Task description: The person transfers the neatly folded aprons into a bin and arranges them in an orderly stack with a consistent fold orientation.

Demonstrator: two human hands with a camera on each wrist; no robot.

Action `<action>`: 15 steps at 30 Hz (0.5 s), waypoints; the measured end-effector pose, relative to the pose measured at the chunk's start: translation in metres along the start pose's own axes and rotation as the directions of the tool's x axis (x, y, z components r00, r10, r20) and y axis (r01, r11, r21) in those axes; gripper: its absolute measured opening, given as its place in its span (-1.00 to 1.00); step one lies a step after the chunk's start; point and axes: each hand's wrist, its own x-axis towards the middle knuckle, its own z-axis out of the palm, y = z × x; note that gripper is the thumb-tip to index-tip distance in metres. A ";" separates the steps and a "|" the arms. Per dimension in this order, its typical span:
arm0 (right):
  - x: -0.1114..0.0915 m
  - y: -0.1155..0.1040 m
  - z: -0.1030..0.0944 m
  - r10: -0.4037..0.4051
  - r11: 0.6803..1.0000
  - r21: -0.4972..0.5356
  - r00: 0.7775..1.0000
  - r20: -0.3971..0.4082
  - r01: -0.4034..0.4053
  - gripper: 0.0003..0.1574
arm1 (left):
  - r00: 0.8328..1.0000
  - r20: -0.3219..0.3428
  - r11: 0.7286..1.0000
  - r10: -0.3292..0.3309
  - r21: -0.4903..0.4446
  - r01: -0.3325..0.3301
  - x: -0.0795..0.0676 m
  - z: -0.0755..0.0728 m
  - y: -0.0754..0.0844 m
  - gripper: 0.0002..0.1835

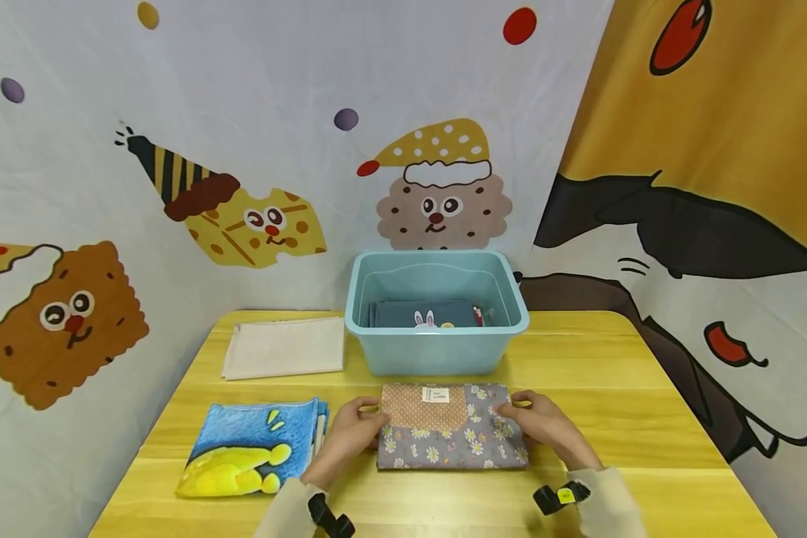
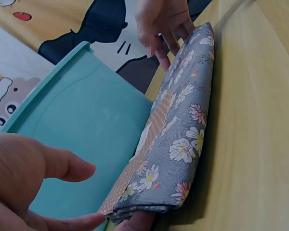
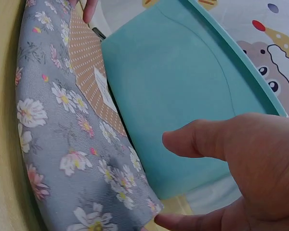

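A folded grey floral cloth (image 1: 437,448) with an orange polka-dot patch and a white label lies on the table in front of the bin. At its left end is my left hand (image 1: 353,430); in the left wrist view one finger reaches under the fold, while the thumb (image 2: 70,165) stays raised off the fabric. My right hand (image 1: 545,422) is at the opposite end. Seen from the right wrist, its index finger (image 3: 192,221) meets the cloth's corner and the thumb stands apart. The fingers beneath the cloth are mostly hidden.
A light blue plastic bin (image 1: 437,353) stands behind the cloth, with a folded dark blue-grey fabric (image 1: 397,314) bearing a rabbit inside. To the left lie a folded beige cloth (image 1: 285,347) and a folded blue-and-yellow cloth (image 1: 242,441) on the wooden table (image 1: 612,418).
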 end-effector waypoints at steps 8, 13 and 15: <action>0.010 0.003 0.005 0.002 0.999 0.038 1.000 0.009 -0.002 -0.18 | 0.999 -0.027 1.000 -0.030 0.004 0.030 0.005 0.000 -0.001 -0.35; 0.016 0.012 0.012 -0.023 0.987 0.161 0.999 0.044 0.016 -0.34 | 1.000 -0.009 1.000 -0.023 -0.017 0.022 0.008 -0.003 -0.006 -0.22; 0.017 0.015 0.013 -0.043 0.981 0.189 0.997 0.060 0.031 -0.37 | 1.000 0.005 0.999 -0.016 -0.029 0.016 0.009 -0.004 -0.008 -0.17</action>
